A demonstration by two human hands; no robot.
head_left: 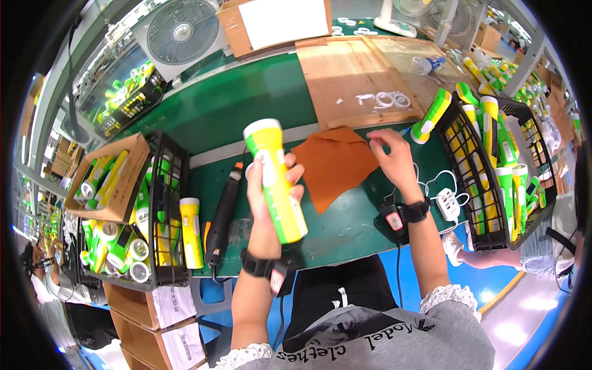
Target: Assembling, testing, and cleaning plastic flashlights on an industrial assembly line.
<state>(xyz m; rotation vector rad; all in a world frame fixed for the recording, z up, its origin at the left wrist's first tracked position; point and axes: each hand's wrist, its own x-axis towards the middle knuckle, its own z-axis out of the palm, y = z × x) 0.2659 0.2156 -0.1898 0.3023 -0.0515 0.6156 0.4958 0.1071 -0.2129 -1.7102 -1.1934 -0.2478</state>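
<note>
My left hand (264,188) is wrapped round the middle of a yellow, green and white flashlight (282,200), its wide white head tilted up and away from me. An orange cloth (333,163) lies rumpled on the green tabletop (345,231). At the cloth's right edge is my right hand (394,161), fingers bent with a gap between thumb and forefinger; whether the tips touch the cloth I cannot tell. Left of my left hand lies a black corded electric screwdriver (223,216), and beside it stands another yellow flashlight (191,233).
Black crates of flashlights stand left (169,246) and right (478,185), the left one topped by a cardboard box (126,185). A white power strip (448,205) with cables sits at right. Behind are a wooden board (339,74) bearing white rings (393,100) and a fan (183,31).
</note>
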